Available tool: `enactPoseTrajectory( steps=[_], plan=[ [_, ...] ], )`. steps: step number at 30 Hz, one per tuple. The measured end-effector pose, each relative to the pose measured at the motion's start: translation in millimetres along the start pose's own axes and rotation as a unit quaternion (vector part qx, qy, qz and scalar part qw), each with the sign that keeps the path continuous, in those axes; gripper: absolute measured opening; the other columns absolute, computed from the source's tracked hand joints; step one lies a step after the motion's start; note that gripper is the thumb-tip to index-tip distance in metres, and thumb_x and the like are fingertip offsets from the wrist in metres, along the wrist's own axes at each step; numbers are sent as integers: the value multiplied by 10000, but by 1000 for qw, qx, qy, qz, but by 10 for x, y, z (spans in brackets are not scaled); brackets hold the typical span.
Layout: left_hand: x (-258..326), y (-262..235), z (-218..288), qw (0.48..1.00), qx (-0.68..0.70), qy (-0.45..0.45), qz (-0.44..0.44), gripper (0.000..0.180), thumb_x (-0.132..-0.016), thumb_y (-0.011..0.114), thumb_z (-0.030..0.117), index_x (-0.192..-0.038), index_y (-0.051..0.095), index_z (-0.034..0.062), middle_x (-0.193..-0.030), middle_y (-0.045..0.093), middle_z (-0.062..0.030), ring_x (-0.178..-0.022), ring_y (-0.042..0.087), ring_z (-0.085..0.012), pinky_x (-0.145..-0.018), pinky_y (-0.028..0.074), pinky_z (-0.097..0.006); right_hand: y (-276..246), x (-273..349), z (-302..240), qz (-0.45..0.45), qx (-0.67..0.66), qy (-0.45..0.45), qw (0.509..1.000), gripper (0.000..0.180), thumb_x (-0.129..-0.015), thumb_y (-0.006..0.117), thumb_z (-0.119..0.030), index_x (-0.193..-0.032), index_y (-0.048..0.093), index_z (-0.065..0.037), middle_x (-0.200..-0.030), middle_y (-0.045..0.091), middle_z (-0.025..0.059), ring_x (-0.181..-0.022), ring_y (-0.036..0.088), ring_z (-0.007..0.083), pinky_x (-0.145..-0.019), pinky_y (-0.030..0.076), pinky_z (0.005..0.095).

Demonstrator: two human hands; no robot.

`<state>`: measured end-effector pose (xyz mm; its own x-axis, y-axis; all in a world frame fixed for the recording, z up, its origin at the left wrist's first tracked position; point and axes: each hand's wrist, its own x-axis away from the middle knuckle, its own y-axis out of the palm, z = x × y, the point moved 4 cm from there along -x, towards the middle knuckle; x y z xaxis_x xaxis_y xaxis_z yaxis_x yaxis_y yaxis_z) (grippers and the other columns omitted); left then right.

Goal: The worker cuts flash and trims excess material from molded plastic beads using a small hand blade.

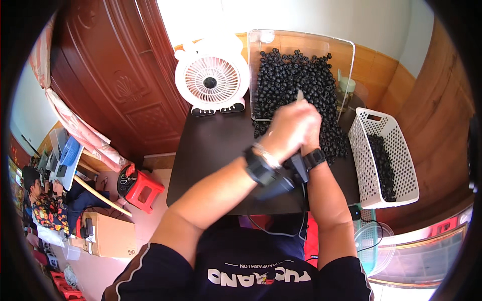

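My left hand [287, 131] and my right hand [312, 125] are pressed together over the front of a heap of small round black pieces [296, 75], several with a hole in the middle. Both hands look closed, with the left smeared by motion. A small pale pointed tip [300, 95] sticks up beyond the fingers; what it belongs to is hidden. Behind the hands, the heap lies in a clear plastic tray [351, 65] and spills over its front onto the dark table [211, 150]. Black straps with dark devices sit on both wrists.
A white fan [211, 83] stands left of the tray. To the right, a white perforated basket [404, 165] holds more black pieces. A jar [346, 86] is beside the tray. A red stool [143, 188] and a seated person [47, 205] are at the left. Cables hang below the table edge.
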<state>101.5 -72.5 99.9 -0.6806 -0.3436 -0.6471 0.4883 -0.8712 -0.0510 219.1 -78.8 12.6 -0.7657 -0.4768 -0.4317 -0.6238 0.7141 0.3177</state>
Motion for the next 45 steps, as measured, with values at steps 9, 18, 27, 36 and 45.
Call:
enactPoseTrajectory(
  steps=[9, 18, 27, 36, 45],
  plan=[
    [535, -1184, -795, 908, -128, -398, -14, 150, -843, 555, 212, -804, 575, 69, -600, 514, 2, -439, 488, -85, -376, 351, -212, -258, -216, -25, 95, -20, 66, 993, 323, -956, 498, -324, -811, 587, -48, -686, 625, 42, -544, 533, 82, -489, 407, 228],
    [764, -454, -703, 809, -489, -199, -258, 276, -783, 521, 200, -967, 496, -4, -840, 626, -214, -795, 617, -374, -698, 485, -461, -248, -210, 36, 67, -14, 76, 995, 316, -948, 508, -337, -849, 600, -51, -689, 625, 31, -561, 548, 87, -515, 414, 224],
    [680, -613, -889, 856, -434, -204, -190, 280, -802, 524, 182, -965, 540, -45, -795, 605, -262, -745, 617, -391, -668, 475, -476, -186, -208, 54, 61, -19, 87, 994, 303, -948, 515, -317, -829, 595, -50, -687, 619, 38, -574, 553, 103, -542, 443, 243],
    [920, -1131, -841, 862, 392, -310, 85, 196, -883, 517, 180, -978, 557, 14, -794, 578, -72, -677, 548, -181, -571, 413, -275, 393, 225, -168, -203, -62, 192, 958, 336, -964, 465, -309, -821, 591, -34, -719, 628, 70, -593, 569, 133, -571, 468, 261],
    [890, -1094, -795, 898, 320, -297, 55, 220, -901, 509, 210, -1020, 477, 28, -864, 592, -116, -636, 572, -150, -524, 437, -238, 626, 456, -10, -273, -77, 203, 937, 321, -956, 506, -300, -839, 626, -26, -734, 632, 24, -614, 576, 94, -605, 477, 236]
  ],
)
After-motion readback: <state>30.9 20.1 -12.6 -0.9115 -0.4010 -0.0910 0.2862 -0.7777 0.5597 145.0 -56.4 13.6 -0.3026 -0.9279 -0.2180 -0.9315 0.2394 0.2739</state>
